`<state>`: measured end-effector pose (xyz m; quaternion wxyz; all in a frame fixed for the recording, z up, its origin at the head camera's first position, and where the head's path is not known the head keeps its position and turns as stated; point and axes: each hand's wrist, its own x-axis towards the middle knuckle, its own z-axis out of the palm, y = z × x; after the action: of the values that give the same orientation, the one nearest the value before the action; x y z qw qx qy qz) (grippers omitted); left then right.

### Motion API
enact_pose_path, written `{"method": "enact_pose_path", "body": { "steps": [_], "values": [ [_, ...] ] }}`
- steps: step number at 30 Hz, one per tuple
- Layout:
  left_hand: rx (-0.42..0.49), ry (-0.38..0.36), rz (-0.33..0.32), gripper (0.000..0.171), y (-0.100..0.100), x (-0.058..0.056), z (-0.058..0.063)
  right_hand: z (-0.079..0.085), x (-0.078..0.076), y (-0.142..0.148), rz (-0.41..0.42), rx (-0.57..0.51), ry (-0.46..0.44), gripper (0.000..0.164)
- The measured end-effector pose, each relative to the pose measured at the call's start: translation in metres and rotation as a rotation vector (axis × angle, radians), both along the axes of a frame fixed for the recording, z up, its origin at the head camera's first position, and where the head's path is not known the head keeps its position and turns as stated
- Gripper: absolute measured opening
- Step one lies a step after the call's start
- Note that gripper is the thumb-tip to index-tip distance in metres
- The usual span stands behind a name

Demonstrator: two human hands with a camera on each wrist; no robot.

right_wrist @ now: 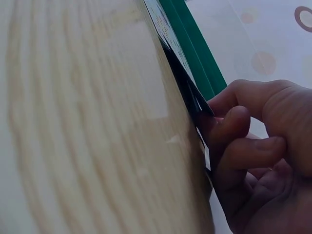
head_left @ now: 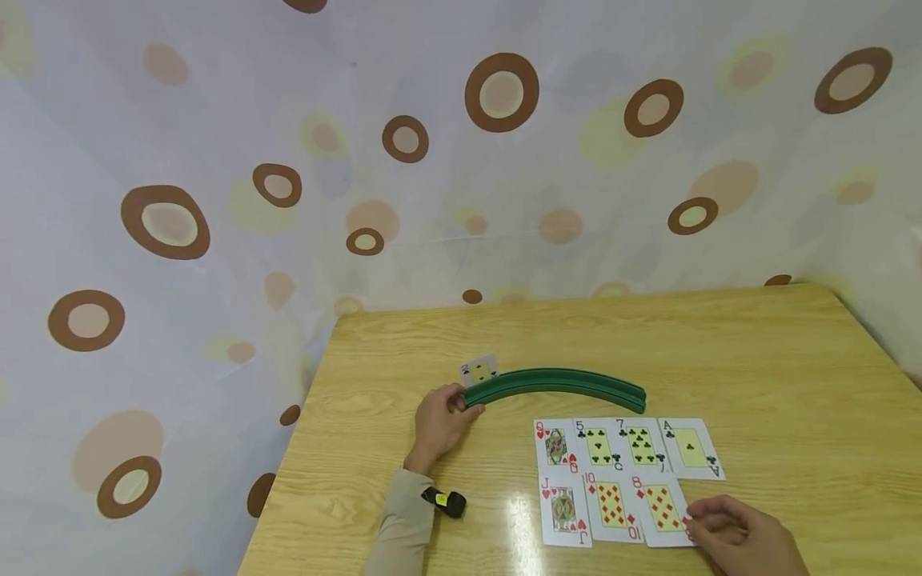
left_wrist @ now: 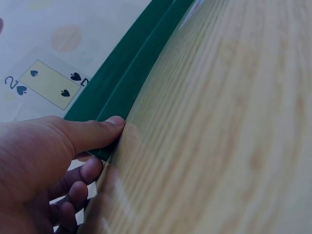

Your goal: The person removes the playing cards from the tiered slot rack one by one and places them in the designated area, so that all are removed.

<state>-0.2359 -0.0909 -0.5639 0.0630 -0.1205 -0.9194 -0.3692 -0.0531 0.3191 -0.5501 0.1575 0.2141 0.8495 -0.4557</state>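
A curved green card holder lies on the table, and my left hand grips its left end. In the left wrist view, the thumb presses on the front of the holder. A two of spades stands upright in the holder near that hand. My right hand pinches the right edge of the eight of diamonds; in the right wrist view this edge sits a little above the table. Left of that card lie the ten of diamonds and the jack of hearts.
A row above holds the queen of hearts, five of clubs, seven of clubs and ace of clubs. The wooden table meets a patterned cloth at the back and left.
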Motion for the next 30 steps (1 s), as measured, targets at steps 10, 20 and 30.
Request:
{"method": "enact_pose_path", "body": {
  "steps": [10, 20, 30],
  "values": [
    [0.007, 0.005, -0.003, 0.026, 0.0020, 0.0017, 0.0012, -0.0018, 0.0053, 0.0081, -0.020, 0.019, -0.027, 0.037],
    [0.000, -0.022, 0.008, 0.026, 0.0027, 0.0008, 0.0038, -0.0012, 0.0013, 0.0062, 0.048, 0.051, 0.011, 0.038],
    [-0.002, -0.005, -0.001, 0.026, 0.0017, 0.0001, 0.0034, 0.0008, 0.0023, 0.0036, 0.016, 0.058, 0.014, 0.033]
  ]
}}
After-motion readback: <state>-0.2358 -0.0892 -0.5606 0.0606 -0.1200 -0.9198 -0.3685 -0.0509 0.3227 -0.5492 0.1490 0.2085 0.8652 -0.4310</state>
